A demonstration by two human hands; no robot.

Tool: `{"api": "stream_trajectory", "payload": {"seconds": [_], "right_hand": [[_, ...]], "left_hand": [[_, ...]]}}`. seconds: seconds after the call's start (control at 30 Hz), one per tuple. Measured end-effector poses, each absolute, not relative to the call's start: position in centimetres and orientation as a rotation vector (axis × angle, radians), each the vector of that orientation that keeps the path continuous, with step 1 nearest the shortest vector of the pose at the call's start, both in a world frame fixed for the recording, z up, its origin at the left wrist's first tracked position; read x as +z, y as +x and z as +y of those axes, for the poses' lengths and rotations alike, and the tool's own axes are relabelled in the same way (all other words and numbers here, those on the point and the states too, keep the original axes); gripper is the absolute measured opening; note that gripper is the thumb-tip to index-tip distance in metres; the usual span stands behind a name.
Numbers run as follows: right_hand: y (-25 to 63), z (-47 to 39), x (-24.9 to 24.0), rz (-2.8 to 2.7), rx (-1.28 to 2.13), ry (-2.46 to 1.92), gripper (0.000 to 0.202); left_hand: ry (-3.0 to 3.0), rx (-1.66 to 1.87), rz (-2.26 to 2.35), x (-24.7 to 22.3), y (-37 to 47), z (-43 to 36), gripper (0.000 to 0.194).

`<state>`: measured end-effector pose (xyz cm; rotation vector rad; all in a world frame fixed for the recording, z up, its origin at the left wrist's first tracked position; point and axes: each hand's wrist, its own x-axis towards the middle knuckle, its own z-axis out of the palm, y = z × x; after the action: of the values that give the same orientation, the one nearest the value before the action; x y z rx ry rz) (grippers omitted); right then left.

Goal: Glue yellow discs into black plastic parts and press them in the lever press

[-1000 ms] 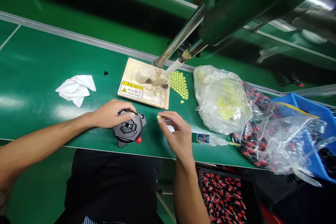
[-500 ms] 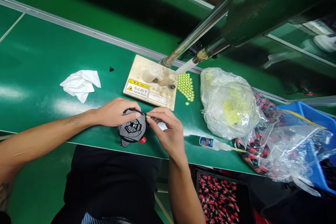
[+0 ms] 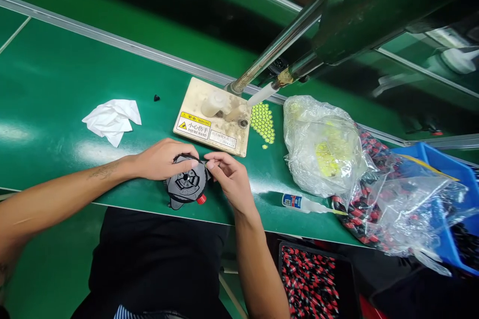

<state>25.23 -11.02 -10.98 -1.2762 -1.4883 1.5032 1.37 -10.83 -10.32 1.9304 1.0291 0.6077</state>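
Observation:
A round grey and black housing (image 3: pixel 186 182) with a red knob (image 3: pixel 201 200) at its lower right rests near the front edge of the green bench. My left hand (image 3: pixel 164 159) is closed on its upper left rim, thumb on top and fingers over the far side. My right hand (image 3: pixel 232 177) is closed at the housing's right side, fingertips pressed against its edge. A sliver of a small yellow-green disc (image 3: pixel 206 164) shows at those fingertips; most of it is hidden.
Behind stands a cream press base (image 3: pixel 211 117) with a warning label. Rows of yellow-green discs (image 3: pixel 262 122) lie beside it. To the right are a clear bag (image 3: pixel 324 147), a glue bottle (image 3: pixel 303 204), and a blue bin (image 3: pixel 436 157). A crumpled tissue (image 3: pixel 112 119) lies left.
My right fingertips have moved slightly left against the housing's edge, and the yellow-green disc between them shows less. My left hand keeps its hold. The whole view has shifted slightly.

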Motion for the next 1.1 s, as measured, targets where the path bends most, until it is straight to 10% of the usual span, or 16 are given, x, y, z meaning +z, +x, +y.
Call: {"api": "stream_trajectory", "payload": {"seconds": [0.57, 1.1], "right_hand": [[25.2, -11.8, -11.6, -1.481, 1.621, -1.379, 0.052], [25.2, -15.0, -13.0, -1.667, 1.179, -1.1, 0.02]], "left_hand": [[1.929, 0.635, 1.006, -10.3, 1.4, -10.8, 0.032], [2.304, 0.7, 1.164, -9.3, 0.2, -10.3, 0.025]]}}
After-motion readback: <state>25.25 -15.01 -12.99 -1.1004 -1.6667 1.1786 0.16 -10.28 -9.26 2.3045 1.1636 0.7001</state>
